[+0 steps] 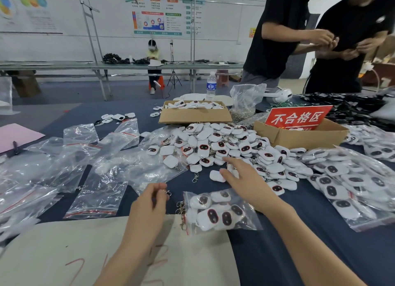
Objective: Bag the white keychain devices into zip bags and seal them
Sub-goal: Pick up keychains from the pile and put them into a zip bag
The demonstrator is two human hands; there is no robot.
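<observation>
A big pile of white keychain devices [226, 148] with dark oval faces covers the middle of the blue table. My right hand [243, 178] reaches into its near edge, fingers spread and touching a white device [217, 176]. My left hand [152, 202] hovers lower left with curled fingers and pinches a small metal clasp [167, 192]. Between my hands lies a zip bag [220, 213] holding several devices, with their metal clips sticking out at its left opening. Empty zip bags [100, 178] with red seal lines are scattered on the left.
Filled bags [350, 178] are heaped at the right. Two cardboard boxes [194, 114] [299, 133] stand behind the pile, one with a red sign. A water bottle [211, 85] stands beyond them. Cardboard sheet [64, 253] lies at the near edge. Two people stand at far right.
</observation>
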